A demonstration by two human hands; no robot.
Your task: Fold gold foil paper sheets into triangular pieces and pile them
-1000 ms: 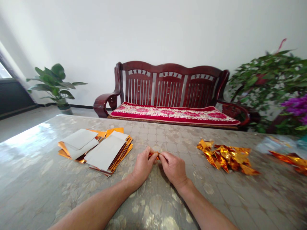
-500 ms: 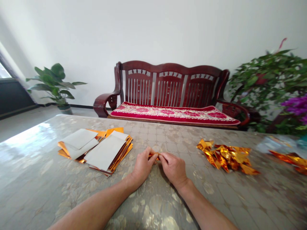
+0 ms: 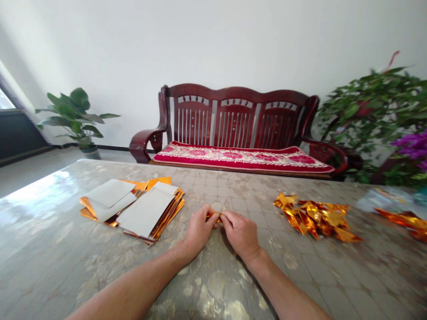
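Note:
Between my two hands, over the middle of the table, is a small piece of gold foil paper (image 3: 214,217), mostly covered by the fingers. My left hand (image 3: 200,227) is closed on its left end. The thumb and forefinger of my right hand (image 3: 240,232) pinch its right end. To the left lies a stack of foil paper sheets (image 3: 146,211), most with the pale side up and orange-gold edges showing. A heap of folded gold foil pieces (image 3: 316,215) rests to the right of my hands.
The table (image 3: 213,284) has a patterned, glossy cover. At its right edge lie a clear plastic bag (image 3: 383,199) and more gold foil pieces (image 3: 405,222). Behind the table stands a dark red wooden bench (image 3: 233,120), with potted plants (image 3: 78,118) on either side.
Both hands keep their grip on the foil paper in nearly the same place. The whole view has shifted very slightly; nothing else has visibly moved.

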